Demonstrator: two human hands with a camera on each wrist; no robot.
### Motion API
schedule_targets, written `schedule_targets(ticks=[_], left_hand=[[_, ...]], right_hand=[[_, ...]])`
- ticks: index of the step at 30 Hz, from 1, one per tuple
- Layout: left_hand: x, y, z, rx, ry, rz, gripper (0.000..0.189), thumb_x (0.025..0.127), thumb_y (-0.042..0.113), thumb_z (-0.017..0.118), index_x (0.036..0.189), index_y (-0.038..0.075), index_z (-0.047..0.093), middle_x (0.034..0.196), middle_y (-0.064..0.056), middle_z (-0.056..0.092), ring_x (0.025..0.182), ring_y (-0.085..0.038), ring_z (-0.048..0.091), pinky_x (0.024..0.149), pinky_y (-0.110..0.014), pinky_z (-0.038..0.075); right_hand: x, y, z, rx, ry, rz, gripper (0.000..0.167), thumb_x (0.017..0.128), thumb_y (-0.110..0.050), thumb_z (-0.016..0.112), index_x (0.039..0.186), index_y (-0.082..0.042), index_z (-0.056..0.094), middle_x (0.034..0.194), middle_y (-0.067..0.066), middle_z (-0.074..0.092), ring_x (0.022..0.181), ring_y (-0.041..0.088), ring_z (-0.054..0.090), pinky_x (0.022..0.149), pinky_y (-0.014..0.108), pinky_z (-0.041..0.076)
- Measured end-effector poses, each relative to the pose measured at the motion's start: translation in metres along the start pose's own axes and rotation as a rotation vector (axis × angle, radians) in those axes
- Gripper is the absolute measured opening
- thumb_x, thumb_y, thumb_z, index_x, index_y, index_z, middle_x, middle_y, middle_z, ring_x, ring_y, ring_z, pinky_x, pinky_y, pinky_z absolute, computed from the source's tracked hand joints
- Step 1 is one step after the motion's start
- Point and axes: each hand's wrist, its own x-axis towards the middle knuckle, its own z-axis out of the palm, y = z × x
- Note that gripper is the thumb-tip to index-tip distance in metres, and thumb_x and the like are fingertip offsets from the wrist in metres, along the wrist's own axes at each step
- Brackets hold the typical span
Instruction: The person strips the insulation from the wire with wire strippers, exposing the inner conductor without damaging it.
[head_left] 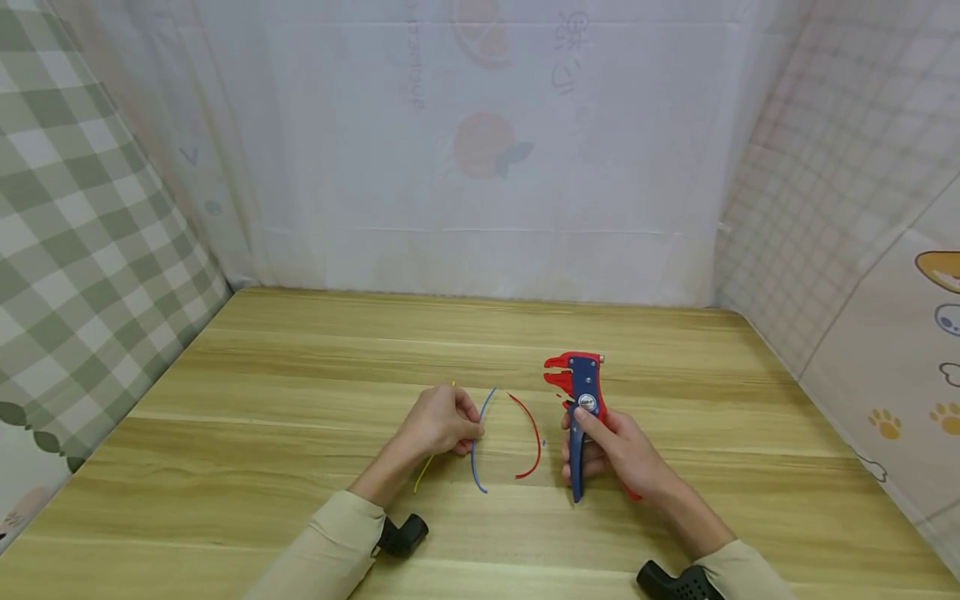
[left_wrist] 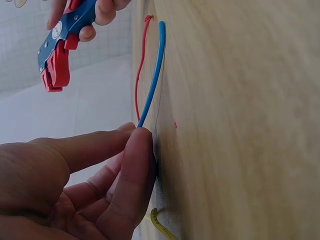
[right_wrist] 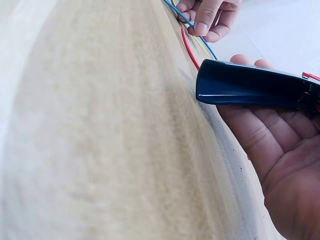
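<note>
My left grip (head_left: 448, 421) pinches the thin blue plastic-coated wire (left_wrist: 155, 75) over the wood-grain table (head_left: 300, 467), right grip (head_left: 626, 454) holds the red-and-navy wire stripper (head_left: 586, 379), blue not in it yet; curved red wire (head_left: 539, 442) and thin yellow wire (head_left: 423, 475) on table, bared ends unconfirmed.

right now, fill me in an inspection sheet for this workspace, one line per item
surface: wood-grain tabletop
job's things: blue wire, red wire, yellow wire, wire stripper
clutter: tiny blue fleck beside the red wire; tiny red fleck in the left wrist view
hands: left hand pinches the blue wire; right hand grips the wire stripper
cables: nothing seen beyond those wires
surroundings: checked cloth at left, pale printed sheet behind
</note>
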Motion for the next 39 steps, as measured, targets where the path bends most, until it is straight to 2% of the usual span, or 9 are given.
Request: schedule_targets(ticks=[11, 14, 17, 20, 24, 27, 32, 36, 39], left_hand=[[-0.001, 0.003, 0.0, 0.064, 0.006, -0.012, 0.023, 0.083, -0.008, 0.08, 0.08, 0.002, 0.06, 0.059, -0.006, 0.064, 0.046, -0.009, 0.06, 0.049, -0.026, 0.058], [-0.003, 0.005, -0.005, 0.095, 0.024, -0.011, 0.022, 0.085, -0.005, 0.08, 0.082, 0.004, 0.06, 0.061, -0.007, 0.066, 0.045, -0.01, 0.062, 0.049, -0.026, 0.057], [-0.005, 0.012, -0.017, 0.175, 0.057, 0.006, 0.018, 0.089, 0.004, 0.081, 0.086, 0.006, 0.063, 0.067, -0.006, 0.07, 0.048, -0.013, 0.065, 0.051, -0.024, 0.054], [-0.007, 0.017, -0.034, 0.304, 0.09, 0.02, 0.016, 0.091, 0.014, 0.081, 0.086, 0.01, 0.066, 0.071, -0.003, 0.072, 0.052, -0.013, 0.067, 0.055, -0.023, 0.048], [-0.008, 0.015, -0.048, 0.47, 0.089, 0.009, 0.02, 0.089, 0.021, 0.083, 0.077, 0.013, 0.069, 0.066, 0.0, 0.068, 0.055, -0.013, 0.063, 0.056, -0.027, 0.043], [-0.006, 0.008, -0.047, 0.554, 0.068, 0.018, 0.025, 0.085, 0.021, 0.085, 0.069, 0.015, 0.067, 0.061, 0.004, 0.061, 0.059, -0.014, 0.057, 0.053, -0.027, 0.041], [-0.003, 0.0, -0.041, 0.618, 0.042, 0.03, 0.034, 0.078, 0.015, 0.084, 0.055, 0.016, 0.059, 0.056, 0.007, 0.047, 0.058, -0.016, 0.046, 0.049, -0.029, 0.034], [-0.005, -0.001, -0.041, 0.645, 0.037, 0.022, 0.032, 0.078, 0.012, 0.082, 0.057, 0.017, 0.059, 0.059, 0.006, 0.049, 0.059, -0.015, 0.048, 0.05, -0.028, 0.034], [-0.006, -0.001, -0.042, 0.646, 0.022, 0.018, 0.034, 0.082, 0.008, 0.08, 0.058, 0.016, 0.058, 0.059, 0.006, 0.048, 0.057, -0.013, 0.046, 0.05, -0.026, 0.033]], right_hand=[[0.0, 0.001, 0.0, -0.005, -0.011, -0.009, 0.041, 0.117, -0.028, 0.039, 0.122, 0.012, 0.047, 0.091, 0.007, 0.072, 0.078, 0.021, 0.079, 0.076, 0.042, 0.066], [0.001, 0.0, 0.0, -0.007, -0.015, -0.008, 0.042, 0.117, -0.028, 0.039, 0.122, 0.013, 0.047, 0.091, 0.007, 0.072, 0.078, 0.021, 0.079, 0.076, 0.042, 0.066], [0.001, -0.002, 0.001, -0.011, -0.015, -0.001, 0.042, 0.116, -0.028, 0.04, 0.123, 0.013, 0.047, 0.091, 0.007, 0.072, 0.079, 0.021, 0.079, 0.076, 0.042, 0.066], [0.001, -0.006, 0.001, -0.023, -0.007, 0.007, 0.043, 0.116, -0.029, 0.04, 0.124, 0.013, 0.047, 0.091, 0.007, 0.072, 0.079, 0.022, 0.079, 0.076, 0.042, 0.066], [0.001, -0.012, 0.004, -0.035, 0.021, 0.029, 0.042, 0.115, -0.029, 0.043, 0.125, 0.012, 0.048, 0.092, 0.007, 0.073, 0.08, 0.023, 0.079, 0.078, 0.041, 0.066], [0.001, -0.015, 0.006, -0.043, 0.042, 0.045, 0.043, 0.114, -0.026, 0.048, 0.13, 0.014, 0.045, 0.094, 0.008, 0.073, 0.083, 0.023, 0.079, 0.081, 0.041, 0.065], [0.001, -0.019, 0.009, -0.058, 0.053, 0.069, 0.05, 0.112, -0.02, 0.051, 0.142, 0.017, 0.035, 0.099, 0.008, 0.07, 0.09, 0.021, 0.073, 0.086, 0.041, 0.065], [0.002, -0.021, 0.011, -0.058, 0.076, 0.1, 0.051, 0.111, -0.018, 0.051, 0.145, 0.015, 0.034, 0.099, 0.009, 0.067, 0.091, 0.021, 0.069, 0.085, 0.043, 0.065], [0.004, -0.022, 0.01, -0.071, 0.099, 0.116, 0.052, 0.111, -0.021, 0.053, 0.144, 0.014, 0.036, 0.098, 0.009, 0.066, 0.09, 0.022, 0.068, 0.083, 0.045, 0.065]])
